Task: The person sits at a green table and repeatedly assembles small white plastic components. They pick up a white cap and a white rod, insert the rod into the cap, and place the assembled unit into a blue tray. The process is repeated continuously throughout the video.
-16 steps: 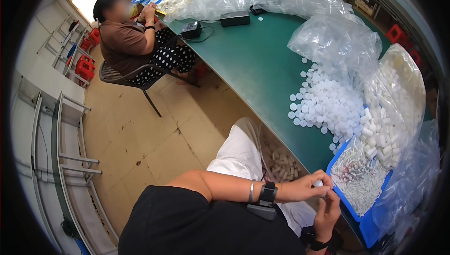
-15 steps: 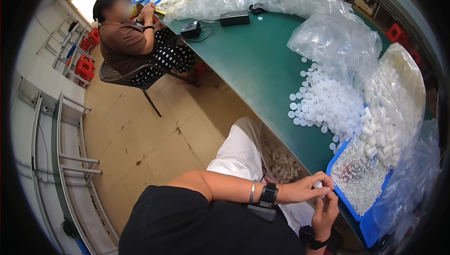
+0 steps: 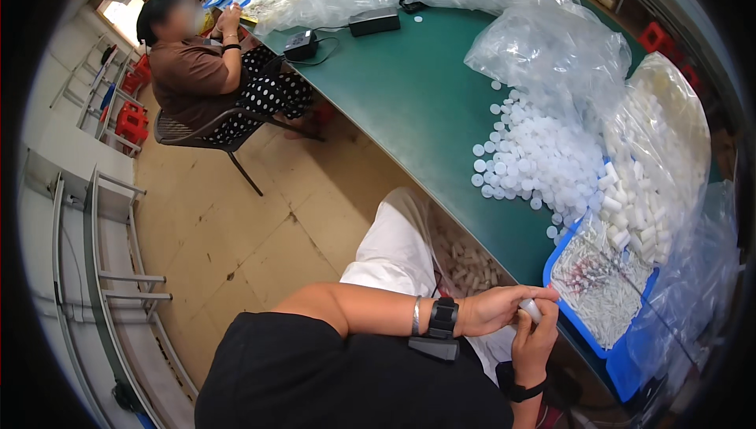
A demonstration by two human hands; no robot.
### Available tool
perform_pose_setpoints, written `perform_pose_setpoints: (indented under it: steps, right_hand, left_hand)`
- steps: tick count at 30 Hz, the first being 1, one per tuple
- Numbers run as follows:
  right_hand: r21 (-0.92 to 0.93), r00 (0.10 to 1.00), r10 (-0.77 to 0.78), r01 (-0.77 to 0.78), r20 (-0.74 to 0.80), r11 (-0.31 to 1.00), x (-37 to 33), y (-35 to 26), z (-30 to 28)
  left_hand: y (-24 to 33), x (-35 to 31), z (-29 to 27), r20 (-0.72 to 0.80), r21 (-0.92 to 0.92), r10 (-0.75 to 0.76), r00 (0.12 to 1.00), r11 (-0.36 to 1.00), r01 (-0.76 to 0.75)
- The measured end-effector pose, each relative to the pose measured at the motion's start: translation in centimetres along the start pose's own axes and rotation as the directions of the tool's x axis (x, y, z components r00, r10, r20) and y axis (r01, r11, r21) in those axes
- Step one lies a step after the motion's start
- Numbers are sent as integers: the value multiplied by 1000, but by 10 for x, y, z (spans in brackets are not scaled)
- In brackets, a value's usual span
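Close to the table edge, both hands meet around a small white plastic piece (image 3: 531,311) with a rounded face; its far part is hidden by fingers. My left hand (image 3: 498,308) comes from the left, its fingers closed on the piece from above. From below, my right hand (image 3: 534,341) pinches the same piece between thumb and fingers. Just right of the hands sits a blue tray (image 3: 568,320) of thin white sticks (image 3: 602,315), some with reddish parts. White cylinders (image 3: 635,207) spill from a clear bag behind it, beside a heap of translucent round discs (image 3: 543,152).
Large clear plastic bags (image 3: 551,51) cover the far side of the green table (image 3: 394,98). A black power adapter (image 3: 375,22) and small black box (image 3: 300,46) lie there. A person (image 3: 189,74) sits at the left edge. More cylinders (image 3: 465,263) lie below the table edge.
The whole view has shifted slightly. My hands have turned around the white piece, and more of its rounded face now shows between the fingers.
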State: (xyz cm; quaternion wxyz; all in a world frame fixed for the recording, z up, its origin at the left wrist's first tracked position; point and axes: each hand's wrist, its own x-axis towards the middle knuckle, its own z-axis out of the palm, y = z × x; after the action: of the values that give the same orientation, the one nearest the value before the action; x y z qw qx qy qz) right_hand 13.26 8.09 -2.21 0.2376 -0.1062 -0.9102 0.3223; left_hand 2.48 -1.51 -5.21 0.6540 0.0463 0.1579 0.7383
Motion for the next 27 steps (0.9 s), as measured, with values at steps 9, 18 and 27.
perform_pose_setpoints:
  steps: [9, 18, 27]
  right_hand:
    - [-199, 995, -1, 21, 103, 980, 7, -12, 8]
    - [-19, 996, 79, -78, 37, 997, 7, -11, 2]
    - [-44, 995, 95, -95, 6, 995, 2, -13, 10]
  left_hand:
    - [-4, -12, 5, -41, -182, 59, 997, 981, -66]
    - [15, -11, 15, -113, 43, -38, 993, 998, 43]
    - [-7, -12, 11, -122, -160, 3, 993, 987, -23]
